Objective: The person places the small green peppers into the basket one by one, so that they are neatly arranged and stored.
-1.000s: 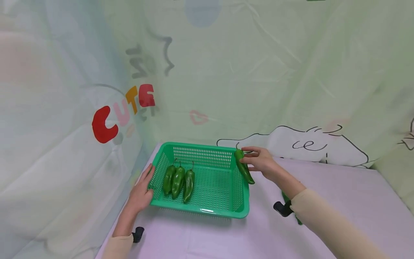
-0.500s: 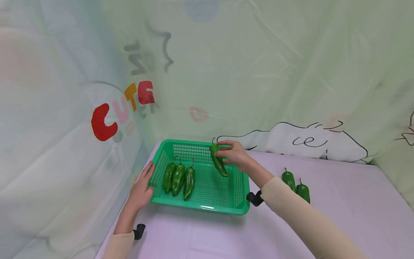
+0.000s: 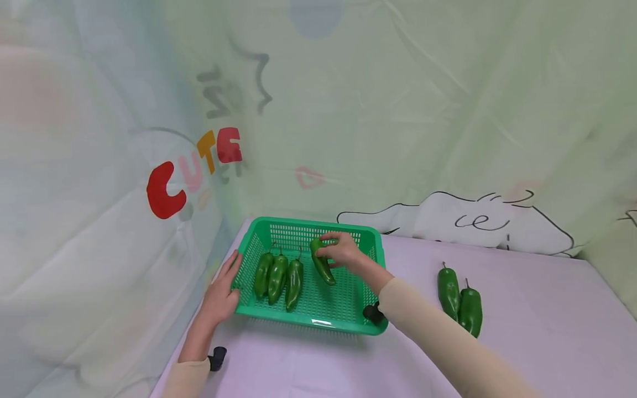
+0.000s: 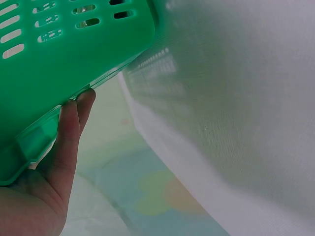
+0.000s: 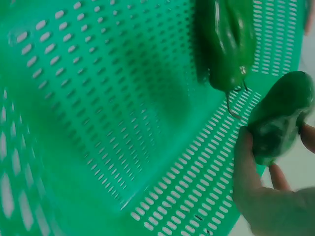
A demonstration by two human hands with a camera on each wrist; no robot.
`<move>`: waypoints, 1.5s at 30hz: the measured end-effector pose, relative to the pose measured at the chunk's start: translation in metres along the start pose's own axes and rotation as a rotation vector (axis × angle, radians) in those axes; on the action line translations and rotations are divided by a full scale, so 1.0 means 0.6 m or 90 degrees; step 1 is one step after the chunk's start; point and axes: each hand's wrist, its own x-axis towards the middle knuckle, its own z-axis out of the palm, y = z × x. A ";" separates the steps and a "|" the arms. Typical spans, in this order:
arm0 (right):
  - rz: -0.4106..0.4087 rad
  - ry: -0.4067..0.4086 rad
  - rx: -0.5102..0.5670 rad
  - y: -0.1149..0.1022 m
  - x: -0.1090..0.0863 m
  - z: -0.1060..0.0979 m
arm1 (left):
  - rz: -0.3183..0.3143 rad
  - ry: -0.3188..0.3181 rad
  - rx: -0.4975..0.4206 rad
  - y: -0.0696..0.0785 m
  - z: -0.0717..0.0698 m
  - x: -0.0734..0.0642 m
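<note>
Relative to the frame taken one second earlier, the right hand (image 3: 342,251) had been shifted leftward from the right rim of the green plastic basket (image 3: 278,316) and lowered into its right half. The green chili pepper (image 3: 322,265) was gripped near its upper end between the right fingers and thumb. It was positioned within the basket outline, to the right of three other peppers (image 3: 277,279) and separated from them by a gap; these had been left in place, side by side. Two loose peppers (image 3: 449,290) on the surface (image 3: 537,309), earlier covered in part by the right sleeve (image 3: 428,326), were now exposed. The left hand (image 3: 219,298) was kept at the left rim, its fingers extended and laid against the edge.

The gripped pepper was glossy, elongated and slightly curved, with its narrow tip directed toward the near right. In the right wrist view, a dark green, foreshortened outline was presented. Contact with the basket floor could not be confirmed.
</note>
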 end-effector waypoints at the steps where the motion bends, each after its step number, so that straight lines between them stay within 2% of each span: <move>1: 0.005 -0.002 -0.004 0.003 0.002 0.005 | 0.000 0.001 0.000 -0.001 0.001 0.000; 8: 0.003 -0.006 -0.031 0.025 0.015 0.027 | -0.007 -0.009 -0.004 -0.001 0.002 0.003; 17: 0.009 0.005 -0.086 0.047 0.027 0.051 | -0.002 0.002 0.005 -0.001 0.001 0.002; 23: 0.014 -0.010 -0.128 0.059 0.033 0.067 | 0.001 0.002 0.005 0.001 0.001 0.002; 29: 0.016 -0.013 -0.117 0.064 0.032 0.073 | -0.003 0.001 0.007 -0.002 0.003 0.003; 38: 0.002 -0.010 -0.154 0.058 0.020 0.058 | -0.015 -0.022 -0.002 0.002 0.004 0.008; 43: -0.021 -0.013 -0.224 0.027 0.009 0.040 | -0.024 -0.035 0.000 -0.003 0.002 0.006; 45: -0.031 -0.017 -0.220 0.011 0.002 0.035 | -0.026 -0.037 -0.004 -0.007 0.001 0.004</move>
